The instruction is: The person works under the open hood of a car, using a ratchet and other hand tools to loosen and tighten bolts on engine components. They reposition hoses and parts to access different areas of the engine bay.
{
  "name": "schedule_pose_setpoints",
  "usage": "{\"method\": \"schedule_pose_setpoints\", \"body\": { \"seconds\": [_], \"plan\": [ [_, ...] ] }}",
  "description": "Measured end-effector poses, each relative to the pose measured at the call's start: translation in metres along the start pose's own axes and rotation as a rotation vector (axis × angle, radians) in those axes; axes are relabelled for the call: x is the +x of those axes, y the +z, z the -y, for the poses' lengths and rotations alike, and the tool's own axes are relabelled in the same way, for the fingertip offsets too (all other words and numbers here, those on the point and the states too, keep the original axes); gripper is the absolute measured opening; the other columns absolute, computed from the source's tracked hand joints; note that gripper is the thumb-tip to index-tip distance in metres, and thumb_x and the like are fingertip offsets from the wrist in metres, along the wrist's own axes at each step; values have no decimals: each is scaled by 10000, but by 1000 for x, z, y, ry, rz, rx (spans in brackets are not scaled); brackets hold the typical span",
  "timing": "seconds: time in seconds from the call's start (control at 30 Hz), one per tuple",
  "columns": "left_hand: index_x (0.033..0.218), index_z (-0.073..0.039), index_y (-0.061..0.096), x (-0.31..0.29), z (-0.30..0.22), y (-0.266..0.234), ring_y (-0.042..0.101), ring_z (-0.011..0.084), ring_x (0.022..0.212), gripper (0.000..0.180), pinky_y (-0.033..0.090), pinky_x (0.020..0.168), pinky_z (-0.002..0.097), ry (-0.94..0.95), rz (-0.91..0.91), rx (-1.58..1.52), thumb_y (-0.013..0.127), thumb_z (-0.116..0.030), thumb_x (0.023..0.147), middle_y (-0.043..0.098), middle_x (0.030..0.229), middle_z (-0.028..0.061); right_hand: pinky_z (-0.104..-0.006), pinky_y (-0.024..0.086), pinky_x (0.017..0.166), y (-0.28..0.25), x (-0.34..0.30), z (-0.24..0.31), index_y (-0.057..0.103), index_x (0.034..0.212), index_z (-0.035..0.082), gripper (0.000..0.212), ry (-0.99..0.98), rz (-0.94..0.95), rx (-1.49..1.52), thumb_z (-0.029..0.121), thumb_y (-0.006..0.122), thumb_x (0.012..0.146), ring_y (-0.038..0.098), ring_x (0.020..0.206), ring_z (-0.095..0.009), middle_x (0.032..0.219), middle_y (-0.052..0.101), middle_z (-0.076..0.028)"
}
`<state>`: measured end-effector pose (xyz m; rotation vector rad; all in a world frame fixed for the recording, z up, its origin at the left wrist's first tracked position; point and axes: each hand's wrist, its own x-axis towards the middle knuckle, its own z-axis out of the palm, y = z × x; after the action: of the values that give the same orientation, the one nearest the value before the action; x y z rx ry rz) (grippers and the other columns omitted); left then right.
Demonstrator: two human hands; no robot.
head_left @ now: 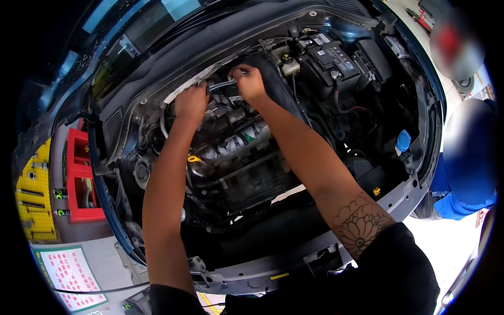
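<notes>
Metal bar [222, 84] lies slantwise at the back of the engine [239, 144], spanning the gap between the two hands; the right hand [249, 84] curls its fingers round the far end, probably for leverage. The left hand [191, 103] bends over the near end, likely to steady it, but its back hides the fingertips, so cannot tell whether they pinch the bar. Both forearms reach over the yellow loop handle's [194, 158] side and the battery's [336, 62] side, presumably because the spot sits deep.
</notes>
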<state>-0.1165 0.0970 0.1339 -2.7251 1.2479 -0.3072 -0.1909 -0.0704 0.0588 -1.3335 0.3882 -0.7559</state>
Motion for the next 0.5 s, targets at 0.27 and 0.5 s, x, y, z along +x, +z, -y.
{"method": "schedule_pose_setpoints", "body": {
  "seconds": [0.27, 0.5],
  "plan": [
    [934, -31, 752, 45, -15, -22, 707, 384, 936, 390, 541, 856, 500, 16, 133, -98, 736, -413, 855, 739, 938, 194, -361, 483, 601, -31, 11, 15, 708, 1096, -9, 415, -6, 143, -431, 381, 601, 1005, 586, 566, -204, 584, 564, -56],
    [921, 29, 757, 52, 6, -33, 703, 306, 650, 456, 558, 685, 429, -163, 560, -398, 771, -403, 774, 729, 802, 196, -451, 542, 929, -10, -9, 62, 707, 1031, 48, 342, -591, 537, -1286, 349, 666, 874, 674, 1084, -332, 1047, 735, -148]
  ]
}}
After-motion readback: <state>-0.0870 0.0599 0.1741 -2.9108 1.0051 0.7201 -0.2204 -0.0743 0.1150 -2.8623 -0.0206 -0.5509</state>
